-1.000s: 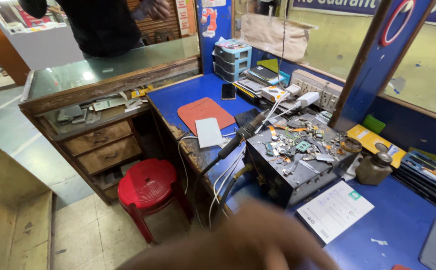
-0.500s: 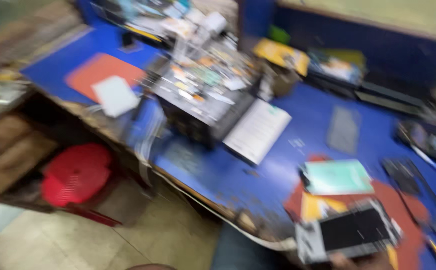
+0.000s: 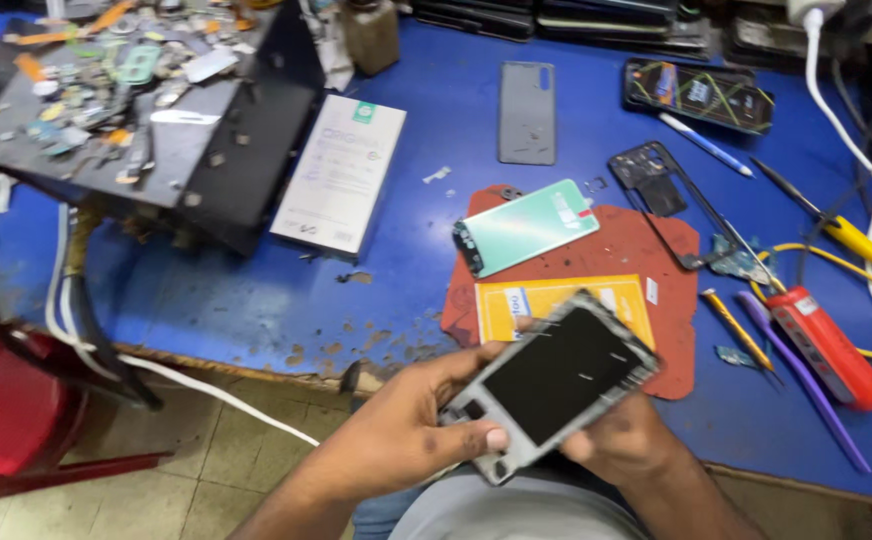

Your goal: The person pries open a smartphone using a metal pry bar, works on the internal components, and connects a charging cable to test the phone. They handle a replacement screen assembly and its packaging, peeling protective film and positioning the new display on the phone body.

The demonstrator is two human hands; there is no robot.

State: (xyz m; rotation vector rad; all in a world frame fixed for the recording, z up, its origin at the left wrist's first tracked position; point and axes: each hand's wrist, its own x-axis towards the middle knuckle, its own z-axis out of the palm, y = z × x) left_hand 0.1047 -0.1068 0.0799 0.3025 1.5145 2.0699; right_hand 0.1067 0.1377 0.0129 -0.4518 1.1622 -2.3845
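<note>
Both hands gripped the phone (image 3: 554,375) above the bench edge: the left hand (image 3: 411,440) pinched its lower corner, the right hand (image 3: 621,440) cupped it underneath, screen tilted up, seemingly for inspection, over the red mat (image 3: 646,250) and yellow packet (image 3: 541,300).

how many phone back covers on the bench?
2 clearly: a grey back cover lying flat on the blue bench top, and a green back cover on the red mat. More may hide in the clutter.

phone (image 3: 553,377) in both hands, before mat (image 3: 656,260) | box (image 3: 340,172) left of mat | pen (image 3: 704,144) behind mat
</note>
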